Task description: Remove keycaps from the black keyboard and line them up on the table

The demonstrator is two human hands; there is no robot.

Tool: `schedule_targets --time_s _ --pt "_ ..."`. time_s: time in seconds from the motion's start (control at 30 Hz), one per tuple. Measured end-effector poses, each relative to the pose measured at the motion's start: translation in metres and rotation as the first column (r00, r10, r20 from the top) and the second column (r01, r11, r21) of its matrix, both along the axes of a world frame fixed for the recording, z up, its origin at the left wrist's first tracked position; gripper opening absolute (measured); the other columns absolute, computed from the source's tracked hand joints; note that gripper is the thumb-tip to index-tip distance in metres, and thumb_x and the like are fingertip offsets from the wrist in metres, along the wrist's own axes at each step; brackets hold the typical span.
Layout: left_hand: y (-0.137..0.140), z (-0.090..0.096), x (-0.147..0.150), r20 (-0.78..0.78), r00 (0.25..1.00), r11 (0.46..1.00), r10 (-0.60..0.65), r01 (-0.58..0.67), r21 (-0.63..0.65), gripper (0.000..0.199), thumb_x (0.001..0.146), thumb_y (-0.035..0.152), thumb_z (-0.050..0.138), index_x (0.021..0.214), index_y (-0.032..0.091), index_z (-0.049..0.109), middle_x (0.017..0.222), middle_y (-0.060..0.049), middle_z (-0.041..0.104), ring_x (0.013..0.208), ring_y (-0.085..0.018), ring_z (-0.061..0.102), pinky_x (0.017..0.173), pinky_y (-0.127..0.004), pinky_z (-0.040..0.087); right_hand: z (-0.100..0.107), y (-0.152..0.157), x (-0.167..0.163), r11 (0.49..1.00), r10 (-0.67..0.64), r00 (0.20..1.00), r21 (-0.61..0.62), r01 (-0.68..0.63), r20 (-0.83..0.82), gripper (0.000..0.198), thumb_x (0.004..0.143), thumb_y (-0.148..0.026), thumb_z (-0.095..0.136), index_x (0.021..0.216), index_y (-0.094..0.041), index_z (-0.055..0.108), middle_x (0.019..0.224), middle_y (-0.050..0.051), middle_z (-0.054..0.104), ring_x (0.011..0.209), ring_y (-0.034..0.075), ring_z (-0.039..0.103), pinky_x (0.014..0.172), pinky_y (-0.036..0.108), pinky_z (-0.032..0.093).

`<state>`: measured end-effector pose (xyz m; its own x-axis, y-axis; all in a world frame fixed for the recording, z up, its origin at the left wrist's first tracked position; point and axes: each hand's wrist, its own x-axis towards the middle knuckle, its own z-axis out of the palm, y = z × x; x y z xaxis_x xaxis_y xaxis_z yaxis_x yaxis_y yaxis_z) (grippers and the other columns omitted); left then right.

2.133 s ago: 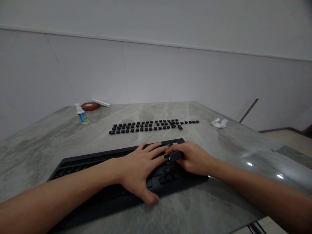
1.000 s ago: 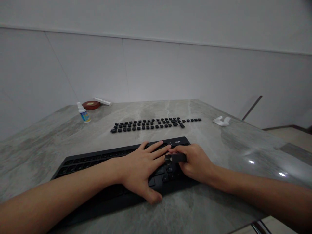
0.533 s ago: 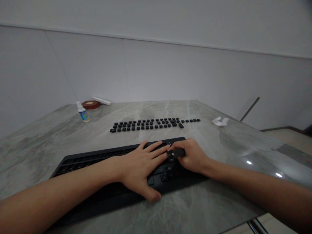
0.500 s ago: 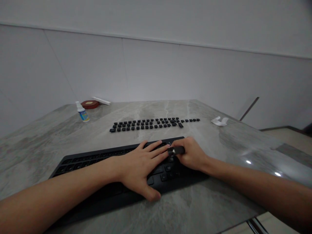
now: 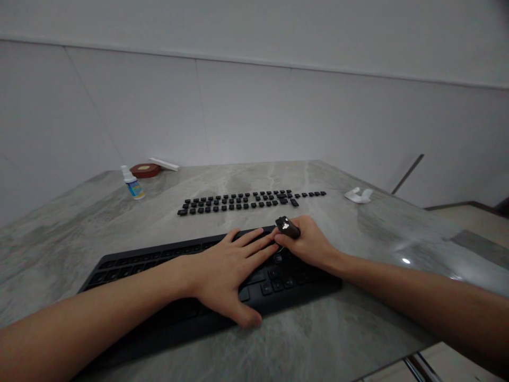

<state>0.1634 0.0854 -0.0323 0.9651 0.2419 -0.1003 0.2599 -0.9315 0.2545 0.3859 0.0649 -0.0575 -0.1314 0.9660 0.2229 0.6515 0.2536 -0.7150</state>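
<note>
A black keyboard [image 5: 314,286] lies at a slant before me, with several keys gone from its upper rows. My left hand [image 5: 226,276] rests flat on it, fingers spread toward the far edge and thumb out over the near one. At the keyboard's right part my right hand [image 5: 308,241] is closed around a short dark-handled tool [image 5: 289,227] with a shiny metal bit at its end. Its exact kind is unclear; the tool's lower part is hidden by the fingers. The two hands' fingertips meet or overlap. Beyond the keyboard, loose black keycaps [image 5: 230,208] stand in rows.
A white spray bottle [image 5: 133,185] with a blue and yellow label stands at the back left, near a reddish-brown box [image 5: 145,171] and a white strip [image 5: 164,164]. Crumpled white tissue [image 5: 359,196] lies at the right on the grey marbled table [image 5: 382,233].
My right hand has turned and lifted slightly, so the tool's shiny end now tilts up and away from the keys. My left hand stays in place on the keyboard.
</note>
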Motion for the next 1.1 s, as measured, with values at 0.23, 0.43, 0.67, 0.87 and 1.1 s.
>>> schedule_targets --time_s 0.23,0.43,0.67,0.87,1.1 --pt "-0.002 -0.001 0.001 0.029 1.000 1.000 0.001 -0.002 0.024 0.117 0.065 0.064 0.066 0.154 0.015 0.008 0.158 -0.015 0.010 0.143 -0.045 0.007 0.109 -0.071 0.010 0.003 -0.004 -0.002 0.993 0.060 0.995 0.111 -0.051 -0.076 0.021 0.072 -0.016 0.051 0.065 -0.015 0.070 0.064 0.003 0.068 0.059 0.014 0.061 0.055 0.023 0.045" --pt "-0.004 0.001 0.004 0.044 0.999 0.999 -0.002 0.000 0.041 0.120 0.062 0.061 0.068 0.154 0.017 0.005 0.158 -0.015 0.012 0.142 -0.048 0.010 0.105 -0.074 0.017 0.002 -0.006 0.007 0.988 -0.060 0.994 0.137 0.071 -0.086 0.023 0.068 -0.013 0.049 0.063 -0.015 0.071 0.054 0.000 0.063 0.050 0.012 0.055 0.049 0.021 0.042" --pt "-0.003 0.000 0.003 0.047 0.999 0.999 0.000 -0.001 0.039 0.118 0.063 0.062 0.067 0.153 0.014 0.009 0.158 -0.017 0.009 0.143 -0.045 0.010 0.108 -0.071 0.016 -0.003 -0.005 0.007 0.992 -0.011 1.000 0.123 0.012 -0.005 0.020 0.073 -0.014 0.051 0.060 -0.014 0.066 0.059 0.002 0.062 0.055 0.013 0.055 0.052 0.022 0.043" --pt "-0.002 -0.001 0.002 0.123 0.992 0.999 0.035 -0.039 0.026 0.112 0.066 0.068 0.066 0.150 0.013 0.019 0.156 -0.019 0.021 0.143 -0.041 0.016 0.112 -0.065 0.015 0.004 -0.008 0.006 0.985 0.077 0.997 0.157 -0.074 -0.015 0.018 0.079 -0.016 0.051 0.066 -0.016 0.065 0.062 0.001 0.061 0.063 0.014 0.058 0.061 0.024 0.047" --pt "-0.002 0.000 0.001 0.192 0.980 0.998 0.054 -0.051 -0.021 0.104 0.071 0.062 0.066 0.149 0.011 0.019 0.152 -0.020 0.029 0.141 -0.039 0.023 0.113 -0.062 0.019 0.006 -0.011 0.008 0.965 0.102 0.990 0.252 -0.075 -0.095 0.019 0.084 -0.021 0.049 0.082 -0.015 0.068 0.073 0.002 0.066 0.066 0.014 0.061 0.062 0.025 0.047"
